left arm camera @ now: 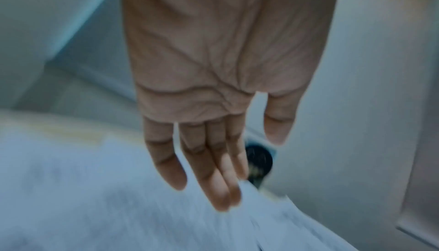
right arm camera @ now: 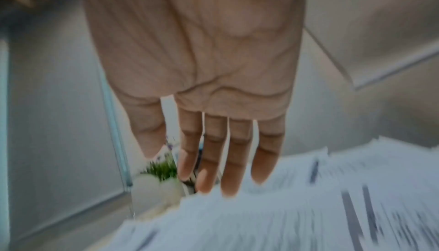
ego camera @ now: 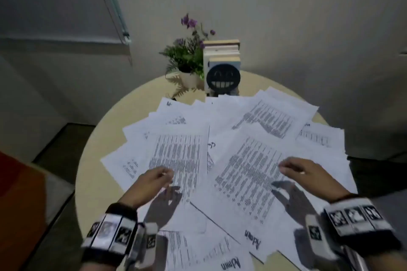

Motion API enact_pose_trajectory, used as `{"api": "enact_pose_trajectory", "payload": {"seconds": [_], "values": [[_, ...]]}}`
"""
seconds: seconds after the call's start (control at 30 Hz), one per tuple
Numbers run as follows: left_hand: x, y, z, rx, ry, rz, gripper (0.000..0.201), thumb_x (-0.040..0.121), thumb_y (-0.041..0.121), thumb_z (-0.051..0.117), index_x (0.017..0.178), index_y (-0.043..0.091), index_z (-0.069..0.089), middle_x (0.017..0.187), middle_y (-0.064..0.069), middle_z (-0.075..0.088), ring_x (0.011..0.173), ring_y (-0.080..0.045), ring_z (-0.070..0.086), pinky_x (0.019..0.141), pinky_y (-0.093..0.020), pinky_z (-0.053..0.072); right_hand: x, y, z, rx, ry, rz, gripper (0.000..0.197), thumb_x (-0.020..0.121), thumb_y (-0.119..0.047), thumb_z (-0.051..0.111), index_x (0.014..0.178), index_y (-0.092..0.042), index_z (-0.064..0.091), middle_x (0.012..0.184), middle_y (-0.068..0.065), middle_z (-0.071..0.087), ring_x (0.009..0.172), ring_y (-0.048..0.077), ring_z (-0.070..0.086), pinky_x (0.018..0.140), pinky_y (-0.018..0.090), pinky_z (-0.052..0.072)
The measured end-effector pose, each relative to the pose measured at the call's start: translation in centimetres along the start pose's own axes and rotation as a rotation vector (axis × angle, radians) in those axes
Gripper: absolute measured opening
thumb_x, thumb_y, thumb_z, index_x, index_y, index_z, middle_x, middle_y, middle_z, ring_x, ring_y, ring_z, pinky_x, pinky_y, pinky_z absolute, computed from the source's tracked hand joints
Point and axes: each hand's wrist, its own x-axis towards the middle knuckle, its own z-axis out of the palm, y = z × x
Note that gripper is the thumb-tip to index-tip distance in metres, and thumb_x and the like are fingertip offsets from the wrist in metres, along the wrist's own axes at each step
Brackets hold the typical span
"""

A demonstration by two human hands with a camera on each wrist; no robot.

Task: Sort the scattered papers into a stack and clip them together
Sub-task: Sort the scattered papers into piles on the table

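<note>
We hold our left hand (ego camera: 152, 180) and right hand (ego camera: 306, 174) flat-fingered and empty above the papers (ego camera: 220, 156) — one per side, likely to sweep them inward — no clip in sight.

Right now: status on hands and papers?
Left hand open, right hand open, both above papers. Papers scattered on table, unstacked. No clip visible. Plant, books behind.

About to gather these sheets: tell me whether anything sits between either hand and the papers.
Nothing visible does. The left hand and right hand hover open just above the scattered papers; the plant and books stand at the table's far edge.
</note>
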Motion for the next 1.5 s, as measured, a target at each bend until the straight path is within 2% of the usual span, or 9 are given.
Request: {"api": "enact_pose_trajectory", "payload": {"seconds": [0.23, 0.47, 0.6, 0.67, 0.73, 1.03, 1.27, 1.4, 1.5], "values": [[7.6, 1.9, 9.2, 0.202, -0.207, -0.104, 0.033, 0.090, 0.024, 0.056, 0.116, 0.005, 0.050, 0.103, -0.004, 0.052, 0.092, -0.019, 0.051, 0.067, -0.023, 0.039, 7.0, 4.0, 6.2, -0.449, -0.116, 0.355, 0.051, 0.075, -0.055, 0.056, 0.119, -0.031, 0.047, 0.131, 0.013, 0.038, 0.126, 0.034, 0.032, 0.095, 0.047, 0.036], [8.4, 3.4, 12.3, 0.563, -0.144, -0.012, 0.016, 0.090, 0.006, 0.052, 0.104, 0.006, 0.059, 0.101, -0.011, 0.065, 0.092, -0.026, 0.065, 0.081, -0.033, 0.054, 6.8, 2.3, 7.4, -0.598, -0.079, 0.160, 0.097, 0.076, -0.045, 0.068, 0.145, -0.039, 0.000, 0.157, 0.000, -0.015, 0.144, 0.031, -0.010, 0.112, 0.061, 0.007], [8.3, 4.7, 11.0, 0.762, -0.139, 0.197, 0.007, 0.087, 0.007, 0.057, 0.089, 0.010, 0.062, 0.088, -0.007, 0.067, 0.084, -0.023, 0.065, 0.080, -0.034, 0.054, 8.5, -0.3, 6.9, -0.856, -0.034, -0.185, 0.070, 0.080, -0.033, 0.066, 0.140, -0.034, 0.029, 0.153, 0.001, 0.024, 0.145, 0.022, 0.007, 0.111, 0.060, -0.005], [8.7, 4.6, 10.2, 0.656, -0.044, 0.235, 0.018, 0.092, 0.020, 0.053, 0.076, 0.015, 0.057, 0.070, 0.001, 0.059, 0.068, -0.016, 0.057, 0.068, -0.029, 0.048, 9.3, -1.2, 6.5, -0.830, -0.109, -0.211, 0.013, 0.089, -0.028, 0.054, 0.101, -0.028, 0.059, 0.108, 0.000, 0.061, 0.126, 0.019, 0.045, 0.114, 0.053, 0.000], [9.5, 3.9, 9.1, 0.446, 0.117, 0.169, 0.029, 0.097, 0.030, 0.045, 0.072, 0.016, 0.050, 0.063, 0.007, 0.046, 0.063, -0.014, 0.048, 0.062, -0.025, 0.037, 9.5, -0.5, 5.3, -0.738, -0.080, -0.115, 0.020, 0.090, -0.023, 0.049, 0.070, -0.026, 0.051, 0.082, 0.000, 0.062, 0.096, 0.022, 0.061, 0.107, 0.040, 0.026], [8.7, 3.9, 12.5, -0.155, -0.139, -0.189, 0.028, 0.089, 0.033, 0.059, 0.100, 0.008, 0.058, 0.092, -0.004, 0.063, 0.078, -0.018, 0.059, 0.067, -0.022, 0.046, 8.4, 6.4, 3.1, -0.020, 0.366, 0.493, 0.026, 0.087, -0.010, 0.057, 0.103, 0.010, 0.060, 0.075, 0.018, 0.059, 0.058, 0.023, 0.054, 0.051, 0.021, 0.037], [6.2, 7.7, 13.6, -0.168, 0.014, 0.096, 0.021, 0.098, 0.009, 0.034, 0.091, 0.010, 0.054, 0.074, 0.002, 0.051, 0.065, -0.012, 0.048, 0.057, -0.011, 0.043, 7.0, 7.7, 4.9, 0.397, 0.437, 0.442, 0.059, 0.070, -0.026, 0.078, 0.116, -0.015, 0.043, 0.134, 0.016, 0.046, 0.121, 0.029, 0.048, 0.103, 0.043, 0.040], [6.5, 6.0, 9.0, -0.308, 0.187, 0.066, 0.012, 0.096, 0.010, 0.045, 0.092, 0.009, 0.056, 0.080, 0.002, 0.056, 0.067, -0.003, 0.049, 0.049, -0.004, 0.042, 6.6, 5.2, 4.6, 0.411, 0.269, 0.350, 0.030, 0.085, -0.012, 0.063, 0.061, -0.016, 0.046, 0.061, 0.005, 0.047, 0.058, 0.012, 0.047, 0.051, 0.010, 0.036], [8.1, 1.7, 4.6, -0.087, 0.298, -0.133, 0.039, 0.093, 0.026, 0.053, 0.126, 0.006, 0.050, 0.130, -0.011, 0.053, 0.113, -0.020, 0.054, 0.092, -0.031, 0.046, 7.0, 2.2, 6.1, 0.448, 0.233, 0.309, 0.021, 0.091, -0.009, 0.054, 0.070, -0.012, 0.052, 0.048, -0.002, 0.041, 0.043, 0.008, 0.035, 0.036, 0.013, 0.025]]}}
